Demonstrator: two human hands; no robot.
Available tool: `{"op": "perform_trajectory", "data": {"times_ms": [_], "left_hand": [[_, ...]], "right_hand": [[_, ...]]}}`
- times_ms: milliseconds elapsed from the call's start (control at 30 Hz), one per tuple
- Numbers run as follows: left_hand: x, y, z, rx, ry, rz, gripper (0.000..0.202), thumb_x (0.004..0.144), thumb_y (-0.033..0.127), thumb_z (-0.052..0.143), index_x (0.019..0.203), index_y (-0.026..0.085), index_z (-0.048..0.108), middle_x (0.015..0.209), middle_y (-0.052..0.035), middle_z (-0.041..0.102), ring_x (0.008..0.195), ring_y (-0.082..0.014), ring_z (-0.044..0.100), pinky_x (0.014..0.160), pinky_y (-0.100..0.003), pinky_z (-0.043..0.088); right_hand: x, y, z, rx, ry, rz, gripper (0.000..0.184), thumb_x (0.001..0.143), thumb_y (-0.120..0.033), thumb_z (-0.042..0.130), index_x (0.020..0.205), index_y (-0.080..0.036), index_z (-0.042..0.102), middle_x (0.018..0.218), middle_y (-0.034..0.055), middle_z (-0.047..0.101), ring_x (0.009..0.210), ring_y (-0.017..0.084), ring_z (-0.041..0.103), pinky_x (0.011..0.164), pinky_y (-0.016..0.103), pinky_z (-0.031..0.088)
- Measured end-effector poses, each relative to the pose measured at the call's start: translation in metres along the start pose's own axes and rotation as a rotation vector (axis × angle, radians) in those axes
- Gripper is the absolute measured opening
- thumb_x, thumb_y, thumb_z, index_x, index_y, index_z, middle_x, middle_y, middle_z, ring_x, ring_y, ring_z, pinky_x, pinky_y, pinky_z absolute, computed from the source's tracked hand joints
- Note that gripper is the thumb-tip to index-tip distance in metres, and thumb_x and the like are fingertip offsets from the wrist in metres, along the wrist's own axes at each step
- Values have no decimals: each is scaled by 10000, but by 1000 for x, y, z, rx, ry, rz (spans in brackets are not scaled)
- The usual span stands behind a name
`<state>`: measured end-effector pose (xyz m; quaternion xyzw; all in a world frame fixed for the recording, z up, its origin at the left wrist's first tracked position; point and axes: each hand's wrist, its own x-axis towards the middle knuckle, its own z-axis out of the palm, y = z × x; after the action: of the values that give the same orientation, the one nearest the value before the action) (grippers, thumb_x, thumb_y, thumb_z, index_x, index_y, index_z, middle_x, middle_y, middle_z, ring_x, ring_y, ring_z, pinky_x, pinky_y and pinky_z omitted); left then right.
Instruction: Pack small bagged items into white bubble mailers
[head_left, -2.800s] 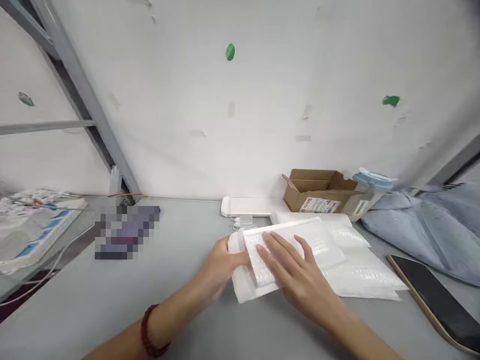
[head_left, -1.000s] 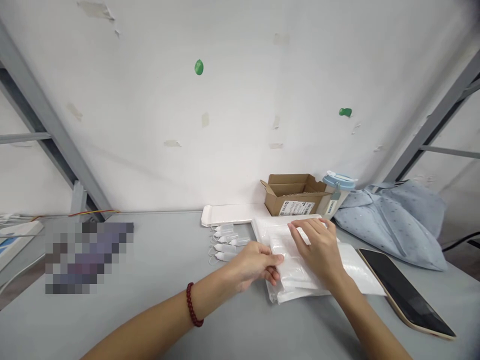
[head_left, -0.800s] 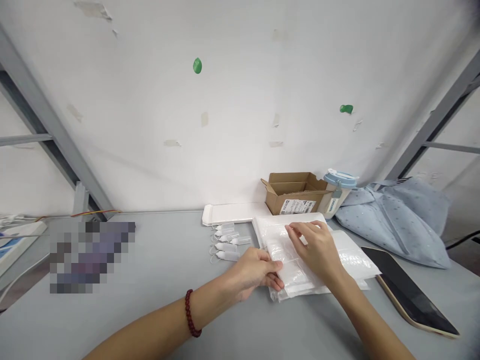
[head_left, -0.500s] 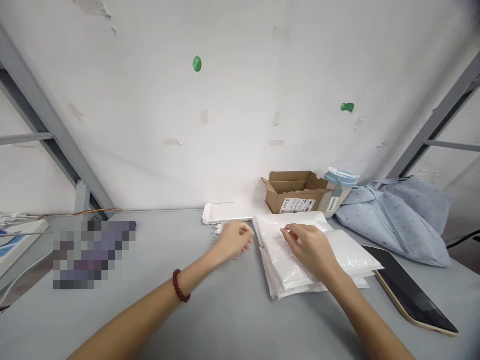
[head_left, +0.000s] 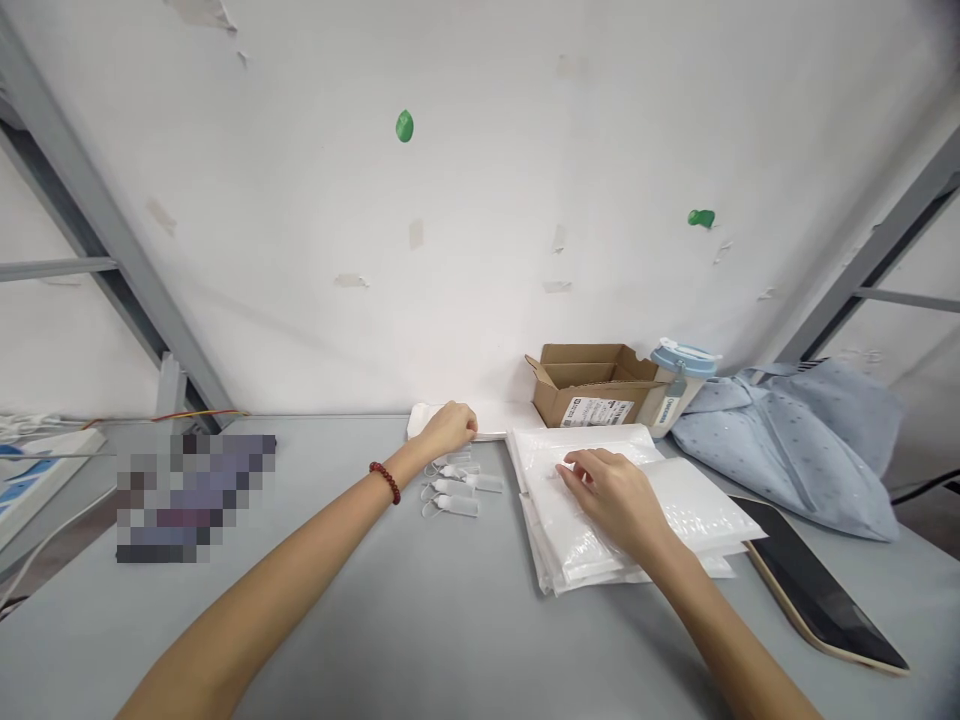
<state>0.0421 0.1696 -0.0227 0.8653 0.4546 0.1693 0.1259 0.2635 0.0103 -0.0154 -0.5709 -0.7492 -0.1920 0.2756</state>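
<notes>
My left hand [head_left: 448,428], with a dark red bead bracelet [head_left: 385,482] at its wrist, reaches to a flat white packet [head_left: 510,418] along the wall. Its fingers are curled closed at the packet's near edge; whatever they pinch is hidden. Just below that hand lie several small clear plastic tubes [head_left: 456,505] with white looped ends. My right hand [head_left: 609,497] hovers over or lightly touches a stack of white bubble mailers [head_left: 559,540]. Thumb and forefinger are apart there, with nothing between them.
Behind the mailers stand an open cardboard box [head_left: 592,395] and a cup with a blue lid [head_left: 682,375]. To the right are a light blue cloth bag [head_left: 787,450] and a phone [head_left: 825,590]. A power strip [head_left: 41,475] and a pixelated object [head_left: 202,500] lie left.
My left hand has moved away from me, from over the small tubes to the flat white packet, uncovering the tubes. My right hand has stayed by the mailers.
</notes>
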Motion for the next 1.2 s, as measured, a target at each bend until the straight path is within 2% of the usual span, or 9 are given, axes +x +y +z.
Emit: {"op": "perform_trajectory", "data": {"times_ms": [100,333,500,733,867,933,1033,1133,1200], "left_hand": [[-2,2,-1,47,26,20,182,715,73,545,642,155,690,725,-56,693,716,-175,614,668,-253,441],[-11,12,-25,198,223,62,213,861,125,433,832,135,644,894,-111,635,911,-229,542,785,-328,432],[-34,21,-40,317,307,214,233,903,113,377,846,137,601,864,-104,599,873,-232,500,759,-351,421],[-93,51,-24,417,542,541,315,888,14,300,822,156,573,805,-81,586,753,-192,496,663,-311,384],[-127,58,-8,339,549,690,222,916,95,392,844,179,585,834,-56,622,802,-174,536,705,-307,384],[-139,49,-7,221,570,559,199,916,147,430,817,189,598,862,-49,639,864,-181,544,766,-323,393],[-145,31,-19,-109,592,58,214,915,290,444,856,194,626,962,-67,651,982,-220,525,840,-369,409],[-141,21,-36,-592,426,-365,334,876,438,458,990,175,629,1043,-84,651,1001,-243,545,812,-366,446],[-140,21,-43,-918,263,-447,385,850,474,474,979,154,646,1003,-85,668,936,-233,579,759,-334,463]], "right_hand": [[0,-1,-2,3,5,-1,251,906,-332,447,810,-191,631,630,10,615,567,137,556,536,258,380],[1,-1,-2,23,14,-19,200,904,-301,459,830,-189,608,644,2,621,566,129,552,594,274,412],[2,-7,-2,30,159,-78,168,892,-238,470,1023,-181,558,847,58,637,756,172,591,667,306,452],[4,-29,-12,-104,370,-254,233,823,-115,548,1052,-155,534,1065,119,614,1026,224,551,894,392,393],[1,-35,-11,-101,319,-274,168,814,-30,465,792,-193,498,790,-7,632,757,117,576,956,387,327],[0,-34,-9,-89,293,-300,205,801,-3,434,744,-197,471,756,-14,615,689,101,544,913,351,353],[1,-33,-9,-72,291,-337,219,781,15,430,739,-197,463,797,20,610,732,126,535,776,295,390],[2,-33,-11,-55,306,-349,212,773,13,442,758,-197,465,823,46,596,786,153,531,695,279,391],[1,-34,-11,-46,309,-361,213,764,17,449,782,-194,469,844,58,590,817,167,533,686,282,398]]}}
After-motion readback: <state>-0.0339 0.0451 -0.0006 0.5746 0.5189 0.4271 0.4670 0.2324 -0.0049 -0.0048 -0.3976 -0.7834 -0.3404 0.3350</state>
